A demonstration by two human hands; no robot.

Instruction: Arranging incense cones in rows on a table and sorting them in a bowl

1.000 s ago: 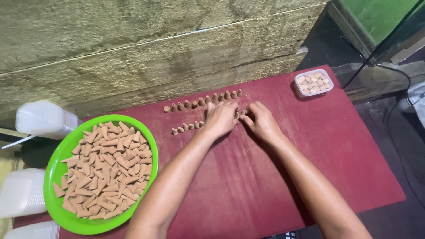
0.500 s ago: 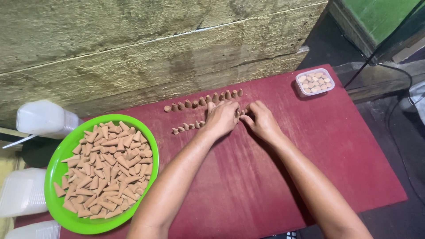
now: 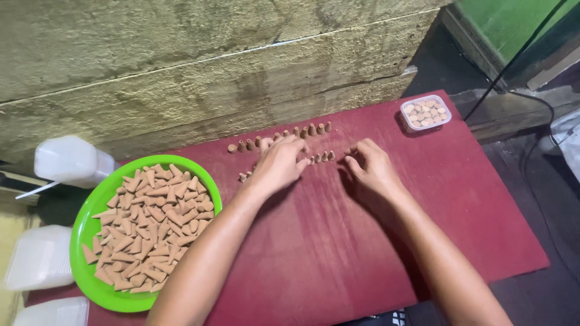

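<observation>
Small tan cones stand upright in two rows on a dark red table. My left hand lies palm down over the nearer row, fingertips touching its cones near the middle. My right hand rests just right of that row's end, fingers curled toward the last cones; whether it pinches one is hidden. A green plate heaped with several loose tan cones sits at the table's left end.
A small clear lidded box of tan pieces stands at the far right corner. White plastic containers sit left of the plate, off the table. A rough concrete wall runs behind. Dark cables hang at the right.
My two hands have drawn a little apart; the right one has shifted right, away from the left, uncovering cones at the end of the nearer row.
</observation>
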